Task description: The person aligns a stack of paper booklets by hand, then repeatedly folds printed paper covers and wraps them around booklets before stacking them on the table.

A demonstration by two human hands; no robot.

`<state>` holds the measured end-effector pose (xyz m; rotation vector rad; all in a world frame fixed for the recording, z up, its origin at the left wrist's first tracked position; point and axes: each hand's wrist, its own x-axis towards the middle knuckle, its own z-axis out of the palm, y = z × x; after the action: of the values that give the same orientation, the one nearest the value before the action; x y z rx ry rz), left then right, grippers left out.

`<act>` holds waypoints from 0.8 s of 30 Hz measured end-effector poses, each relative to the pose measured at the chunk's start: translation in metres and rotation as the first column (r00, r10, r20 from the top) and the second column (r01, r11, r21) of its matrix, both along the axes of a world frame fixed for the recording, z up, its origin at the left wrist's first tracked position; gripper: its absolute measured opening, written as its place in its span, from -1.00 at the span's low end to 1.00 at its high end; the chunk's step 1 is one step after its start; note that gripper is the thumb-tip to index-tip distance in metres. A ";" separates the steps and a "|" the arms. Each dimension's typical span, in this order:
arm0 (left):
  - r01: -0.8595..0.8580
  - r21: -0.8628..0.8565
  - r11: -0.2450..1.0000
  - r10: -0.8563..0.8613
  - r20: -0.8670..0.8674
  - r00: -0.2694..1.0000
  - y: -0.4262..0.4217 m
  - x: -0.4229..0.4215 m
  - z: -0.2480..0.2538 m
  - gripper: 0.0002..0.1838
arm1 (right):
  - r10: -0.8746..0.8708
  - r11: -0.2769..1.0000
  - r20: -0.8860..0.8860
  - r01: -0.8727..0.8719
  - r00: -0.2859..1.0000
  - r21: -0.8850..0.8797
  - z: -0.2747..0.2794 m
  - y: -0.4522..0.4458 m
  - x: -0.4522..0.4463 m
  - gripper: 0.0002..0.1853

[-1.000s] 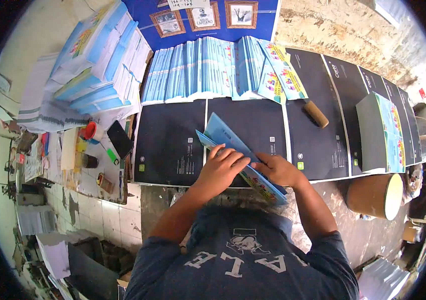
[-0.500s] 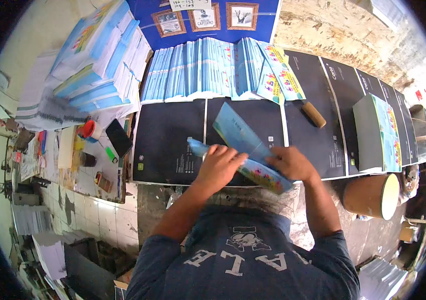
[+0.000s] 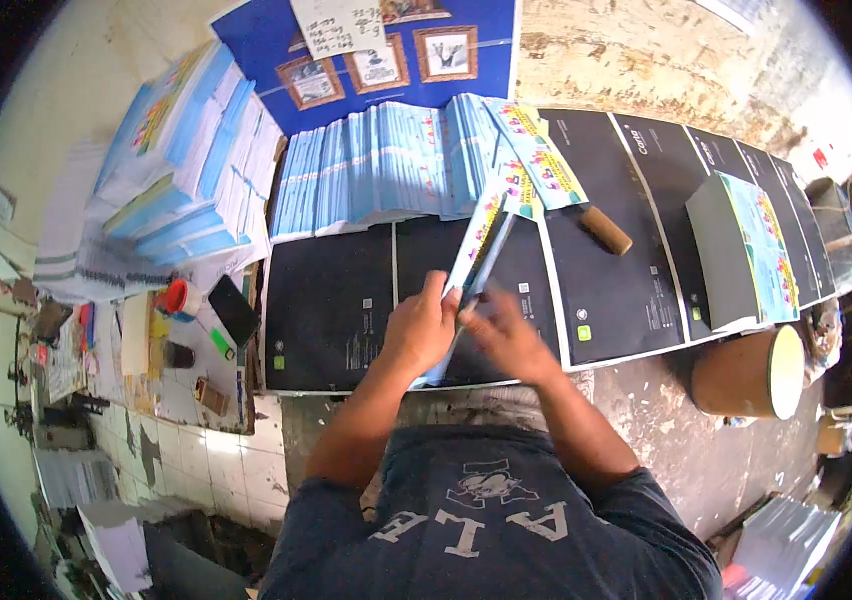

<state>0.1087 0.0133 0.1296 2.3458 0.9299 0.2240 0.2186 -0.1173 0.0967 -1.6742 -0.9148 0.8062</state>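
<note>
In the head view, my left hand (image 3: 424, 330) is closed around printed booklets (image 3: 476, 240), held up nearly edge-on above the black worktop (image 3: 326, 300). They have light blue covers with a colourful printed strip, and their exact number cannot be made out. My right hand (image 3: 508, 338), partly blurred, is closed with its fingers at the lower part of the same booklets. Behind my hands stands a long row of blue booklets (image 3: 361, 170) packed side by side. A few loose booklets (image 3: 551, 165) lie fanned over the row's right end.
A short brown cylinder (image 3: 606, 231) lies right of the row. Further right is a thick booklet stack (image 3: 731, 255). Tall piles (image 3: 171, 150) rise at the left, above a side table with a phone (image 3: 234, 310) and red tape roll (image 3: 179, 299). A brown drum (image 3: 741, 375) stands below right.
The booklets have swung from spread apart and slanting to nearly upright and close together. Both hands have moved left and nearer each other. The camera view has shifted slightly.
</note>
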 end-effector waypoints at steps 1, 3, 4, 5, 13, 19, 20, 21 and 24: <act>0.023 -0.078 0.997 -0.017 0.070 0.997 -0.001 0.003 -0.001 -0.61 | 0.083 0.996 -0.235 -0.084 0.968 0.005 -0.007 0.007 -0.008 -0.32; 0.056 -0.121 0.991 -0.047 0.077 0.996 0.005 0.004 -0.005 -0.61 | 0.174 0.985 -0.599 -0.131 0.782 0.114 -0.010 0.008 -0.012 -0.39; 0.077 -0.167 0.983 -0.063 0.084 0.994 0.011 0.003 -0.009 -0.62 | 0.200 0.979 -0.695 -0.119 0.691 0.163 -0.010 0.007 -0.014 -0.40; 0.068 -0.189 0.980 -0.056 0.070 0.996 0.021 0.002 -0.018 -0.63 | 0.196 0.980 -0.697 -0.112 0.690 0.165 -0.010 0.003 -0.012 -0.40; 0.417 0.219 0.882 -0.390 -0.155 0.908 0.042 -0.023 0.008 -0.58 | -0.140 0.960 0.187 0.087 0.972 0.265 -0.051 -0.040 0.072 0.14; 0.381 0.569 0.729 -0.418 -0.071 0.906 0.024 -0.027 -0.015 -0.45 | -0.028 0.989 -0.233 -0.006 0.972 -0.145 -0.027 -0.039 0.061 -0.48; 0.386 0.498 0.777 -0.392 -0.098 0.915 0.028 -0.033 -0.014 -0.51 | -0.013 0.989 -0.232 -0.021 0.973 -0.144 -0.031 -0.040 0.063 -0.48; 0.383 0.422 0.822 -0.365 -0.126 0.923 0.032 -0.040 -0.013 -0.56 | -0.038 0.997 -0.099 0.031 0.994 -0.067 -0.040 -0.045 0.067 -0.66; 0.214 0.204 0.955 -0.189 -0.135 0.973 0.048 -0.074 0.010 -0.67 | -0.066 0.998 -0.002 0.066 0.998 0.007 -0.041 -0.068 0.083 -0.80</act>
<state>0.0349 0.0616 0.1396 2.6604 0.7408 0.1133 0.3012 -0.1853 0.0553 -1.6885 -0.8564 0.7589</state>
